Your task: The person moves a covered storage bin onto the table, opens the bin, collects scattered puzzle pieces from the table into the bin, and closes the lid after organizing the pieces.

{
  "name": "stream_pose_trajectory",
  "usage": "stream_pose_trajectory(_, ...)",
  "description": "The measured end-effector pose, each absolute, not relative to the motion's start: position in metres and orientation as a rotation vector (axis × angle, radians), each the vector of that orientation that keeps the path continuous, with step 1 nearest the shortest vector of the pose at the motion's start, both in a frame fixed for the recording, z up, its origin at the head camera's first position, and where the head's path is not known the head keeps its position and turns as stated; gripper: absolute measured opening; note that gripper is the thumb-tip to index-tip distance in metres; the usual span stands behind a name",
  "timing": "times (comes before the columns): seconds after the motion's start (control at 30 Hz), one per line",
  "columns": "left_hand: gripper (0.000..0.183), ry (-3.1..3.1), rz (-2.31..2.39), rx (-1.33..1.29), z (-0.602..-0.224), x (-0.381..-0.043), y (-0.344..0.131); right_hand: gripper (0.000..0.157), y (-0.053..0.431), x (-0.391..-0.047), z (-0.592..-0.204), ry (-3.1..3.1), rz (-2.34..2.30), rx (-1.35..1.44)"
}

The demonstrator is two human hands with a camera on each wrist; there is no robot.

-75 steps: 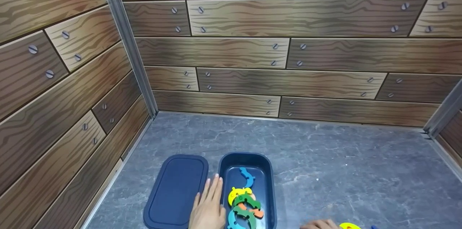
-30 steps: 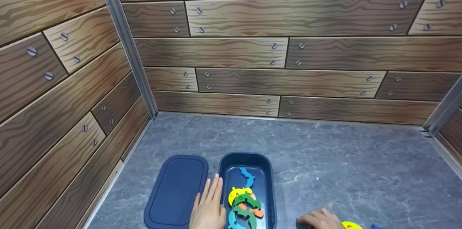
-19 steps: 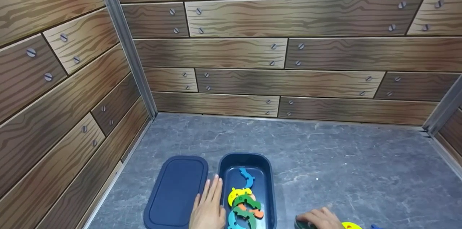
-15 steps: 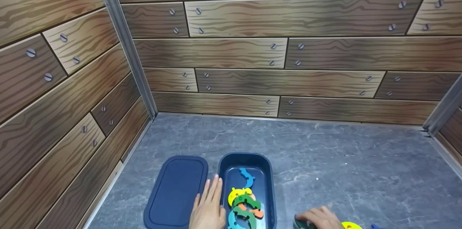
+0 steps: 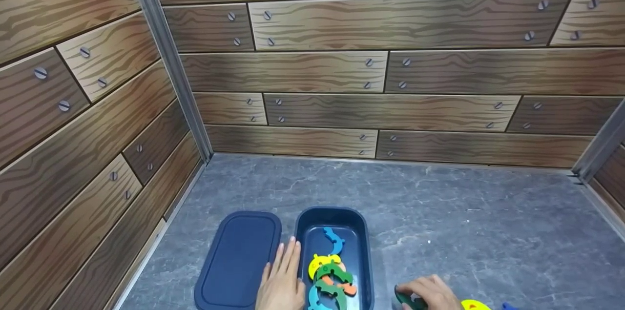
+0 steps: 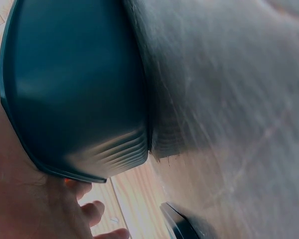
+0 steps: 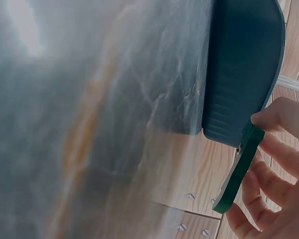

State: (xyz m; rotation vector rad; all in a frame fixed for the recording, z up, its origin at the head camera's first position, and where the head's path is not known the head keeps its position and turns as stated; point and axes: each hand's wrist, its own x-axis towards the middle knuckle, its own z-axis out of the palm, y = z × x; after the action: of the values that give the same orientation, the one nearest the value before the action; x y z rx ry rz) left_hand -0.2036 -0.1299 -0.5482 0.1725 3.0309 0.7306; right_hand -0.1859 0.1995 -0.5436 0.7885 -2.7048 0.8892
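My left hand lies with straight fingers along the left side of a navy blue box, touching its rim. Inside the box are several curved puzzle-like pieces: a blue piece, a yellow piece, green pieces and an orange piece. To the right of the box, my right hand pinches a dark green curved piece between thumb and fingers, held above the table. The left wrist view shows the box's outer wall beside the left palm.
A flat navy lid lies left of the box on the grey marbled table. Another yellow piece and a dark blue piece sit at the bottom edge, right of my right hand. Wood-patterned walls enclose the table.
My right hand has come up from the bottom edge and slightly left, bringing the green piece into sight. The left hand and the box stay put.
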Motion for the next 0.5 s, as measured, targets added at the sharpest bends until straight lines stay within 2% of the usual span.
stream_pose_trajectory(0.5, 0.067, 3.023, 0.697, 0.171, -0.547, -0.204, -0.130, 0.015, 0.186, -0.187, -0.533, -2.691, 0.924, 0.663)
